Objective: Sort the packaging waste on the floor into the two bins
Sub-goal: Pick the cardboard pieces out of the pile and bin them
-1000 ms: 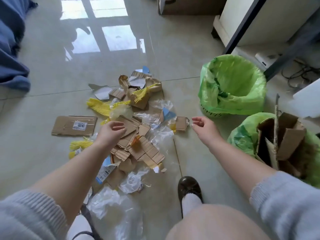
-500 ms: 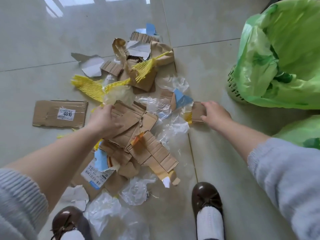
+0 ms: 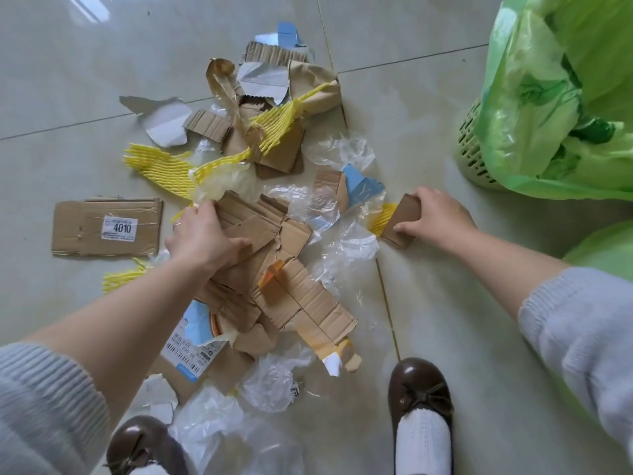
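A heap of packaging waste lies on the tiled floor: torn brown cardboard pieces (image 3: 301, 303), clear plastic film (image 3: 346, 248), yellow foam netting (image 3: 161, 166) and bits of white and blue paper. My left hand (image 3: 202, 238) grips the edge of the large torn cardboard pieces in the middle of the heap. My right hand (image 3: 435, 217) pinches a small brown cardboard piece (image 3: 402, 217) at the heap's right edge, beside a scrap of yellow netting. A bin lined with a green bag (image 3: 561, 97) stands at the upper right. A second green bag (image 3: 606, 248) shows at the right edge.
A flat cardboard piece with a "4010" label (image 3: 106, 228) lies apart on the left. A cardboard with a barcode label (image 3: 191, 354) sits near my feet. My two brown shoes (image 3: 421, 389) stand at the heap's near edge, among more plastic film.
The view has dipped and closed in on the heap. My left hand has closed on the middle cardboard. My right hand reached the small cardboard piece and took hold of it.
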Motion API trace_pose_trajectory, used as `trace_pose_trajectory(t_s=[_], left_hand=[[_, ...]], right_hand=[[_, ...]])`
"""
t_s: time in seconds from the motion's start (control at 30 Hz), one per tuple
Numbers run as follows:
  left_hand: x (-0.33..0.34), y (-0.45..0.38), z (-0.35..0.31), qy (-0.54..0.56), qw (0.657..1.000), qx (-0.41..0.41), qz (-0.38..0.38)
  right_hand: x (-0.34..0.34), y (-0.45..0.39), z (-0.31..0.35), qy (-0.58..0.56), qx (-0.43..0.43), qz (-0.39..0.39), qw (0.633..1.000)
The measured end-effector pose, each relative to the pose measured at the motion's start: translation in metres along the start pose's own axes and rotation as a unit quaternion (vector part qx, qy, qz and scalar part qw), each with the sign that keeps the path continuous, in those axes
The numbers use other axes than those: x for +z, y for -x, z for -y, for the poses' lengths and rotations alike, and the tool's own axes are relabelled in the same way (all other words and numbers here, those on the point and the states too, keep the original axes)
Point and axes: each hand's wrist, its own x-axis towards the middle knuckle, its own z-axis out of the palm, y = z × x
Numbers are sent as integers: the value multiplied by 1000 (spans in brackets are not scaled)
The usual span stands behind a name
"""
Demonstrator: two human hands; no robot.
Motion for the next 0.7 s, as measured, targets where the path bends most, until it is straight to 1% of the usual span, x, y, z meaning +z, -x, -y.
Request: trace_pose_trajectory(t_s=[0.1,0.2,0.23,0.3,0.37,0.4,0.47,0.53,0.57,0.6,0.63,0.7], left_hand=[[-7,4,-2,-2,1000,0,-25],[-16,12,-4,67,997,11,-34],[-19,14,-4,96,995,15,-29],[-27,19,-3,142,989,16,-25],[-36,22,1,181,983,14,-41],[-40,23,5,208,977,12,-48],[-46,24,13,292,956,-5,-40],[-52,27,21,385,923,-22,1],[-54,30,25,418,908,-27,32],[-54,33,28,439,896,-28,65],[-54,36,31,444,890,-30,96],[-47,41,34,426,893,-34,140]], right_hand=[[-3,13,-1,-86,20,-23,996],[-8,29,-1,-175,43,-69,981],[-10,36,1,-222,54,-93,969],[-16,51,6,-328,67,-135,933],[-20,69,17,-436,64,-138,887],[-20,79,25,-491,55,-114,862],[-13,98,38,-564,31,-19,825],[-1,116,49,-571,13,90,816],[6,124,54,-554,6,128,823],[11,132,58,-522,0,154,839],[17,138,62,-483,-2,170,859],[29,147,66,-417,5,180,891]])
